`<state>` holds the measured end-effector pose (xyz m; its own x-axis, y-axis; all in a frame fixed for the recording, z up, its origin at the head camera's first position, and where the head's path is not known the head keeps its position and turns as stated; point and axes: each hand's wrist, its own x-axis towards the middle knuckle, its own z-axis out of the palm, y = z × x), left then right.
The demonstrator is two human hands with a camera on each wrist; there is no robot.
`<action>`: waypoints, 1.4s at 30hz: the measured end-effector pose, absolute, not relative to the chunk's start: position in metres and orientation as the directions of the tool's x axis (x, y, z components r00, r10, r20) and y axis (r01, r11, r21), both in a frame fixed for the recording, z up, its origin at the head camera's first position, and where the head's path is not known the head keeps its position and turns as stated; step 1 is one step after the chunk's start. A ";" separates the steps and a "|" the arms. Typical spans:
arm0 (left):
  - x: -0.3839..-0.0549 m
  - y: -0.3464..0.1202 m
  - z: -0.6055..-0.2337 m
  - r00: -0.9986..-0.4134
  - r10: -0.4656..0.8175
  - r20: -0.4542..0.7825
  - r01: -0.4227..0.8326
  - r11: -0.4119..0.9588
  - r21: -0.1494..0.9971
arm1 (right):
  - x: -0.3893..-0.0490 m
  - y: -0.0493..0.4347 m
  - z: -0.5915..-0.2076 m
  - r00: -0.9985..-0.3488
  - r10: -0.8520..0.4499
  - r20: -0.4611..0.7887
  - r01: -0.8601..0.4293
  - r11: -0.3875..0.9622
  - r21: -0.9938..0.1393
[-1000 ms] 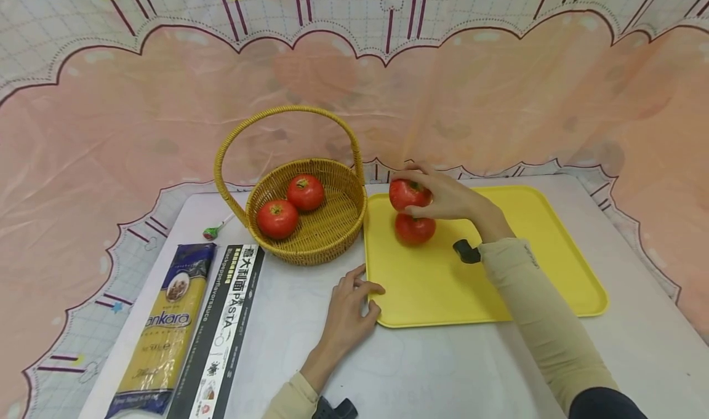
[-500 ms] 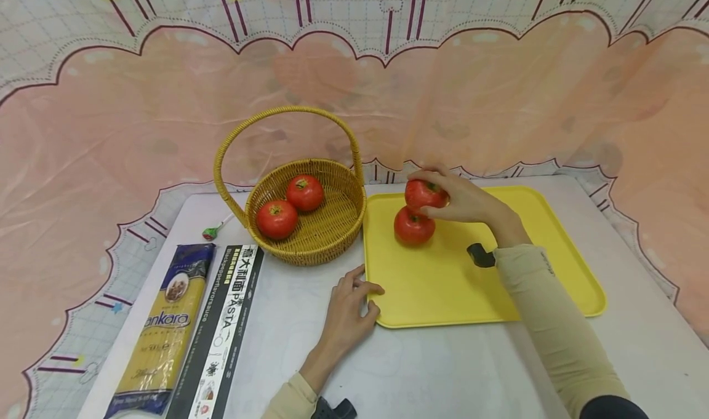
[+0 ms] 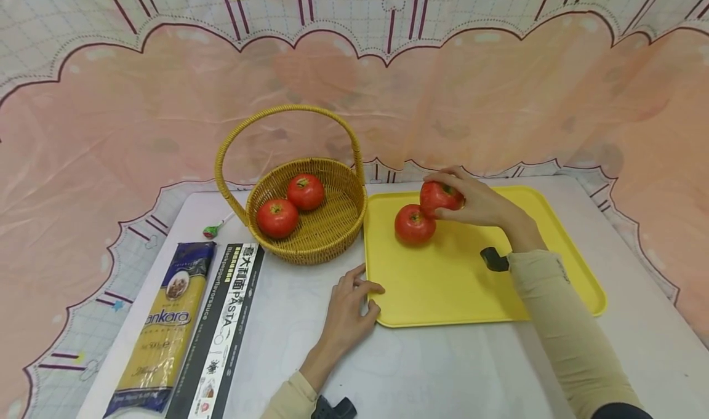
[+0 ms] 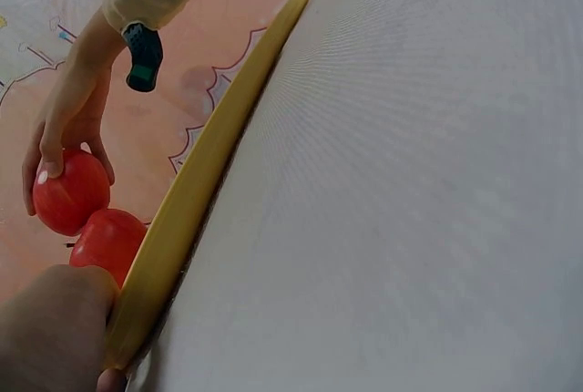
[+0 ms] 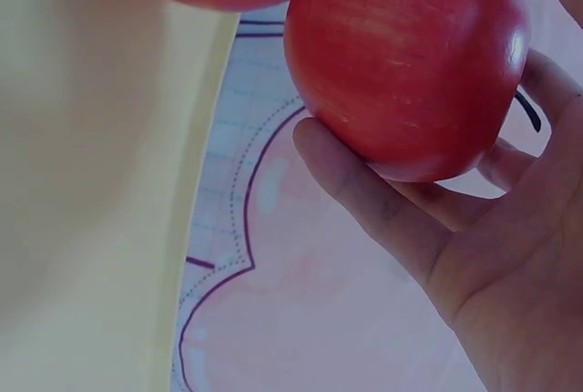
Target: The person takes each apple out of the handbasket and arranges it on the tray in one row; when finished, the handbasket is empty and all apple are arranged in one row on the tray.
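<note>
My right hand (image 3: 473, 203) holds a red apple (image 3: 440, 197) above the back of the yellow tray (image 3: 465, 283), thumb and fingers around its sides. In the right wrist view, this glossy apple (image 5: 405, 64) shows a thin dark stem. A second apple (image 3: 414, 225) sits on the tray just left of the held one; in the left wrist view that apple (image 4: 109, 242) is lower, close to the tray rim. At the tray's front left corner, my left hand (image 3: 349, 311) rests with bent, relaxed fingers touching the rim.
Left of the tray stands a yellow wicker basket (image 3: 338, 240) with a tall handle and two red fruits (image 3: 278, 218) inside. A pasta bag (image 3: 160, 333), a long black-and-white pasta box (image 3: 221, 339) and a lollipop (image 3: 210, 231) lie on the white table (image 3: 421, 370).
My right hand has moved right with the held apple, uncovering more of the apple on the tray. My left hand and the basket have stayed where they were.
</note>
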<state>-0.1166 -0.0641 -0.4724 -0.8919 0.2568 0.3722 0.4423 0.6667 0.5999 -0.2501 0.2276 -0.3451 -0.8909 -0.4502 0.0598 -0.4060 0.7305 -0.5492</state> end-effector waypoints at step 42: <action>-0.117 -0.064 -0.466 -0.900 0.262 0.349 0.430 0.666 0.609 | -0.241 0.255 -0.381 -0.893 -0.435 -0.113 -0.315 0.784 -0.535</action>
<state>-0.1169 -0.0643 -0.4662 -0.8998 0.2617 0.3492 0.4302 0.6665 0.6089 -0.2409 0.2555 -0.3806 -0.8931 -0.4354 -0.1132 -0.3146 0.7843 -0.5348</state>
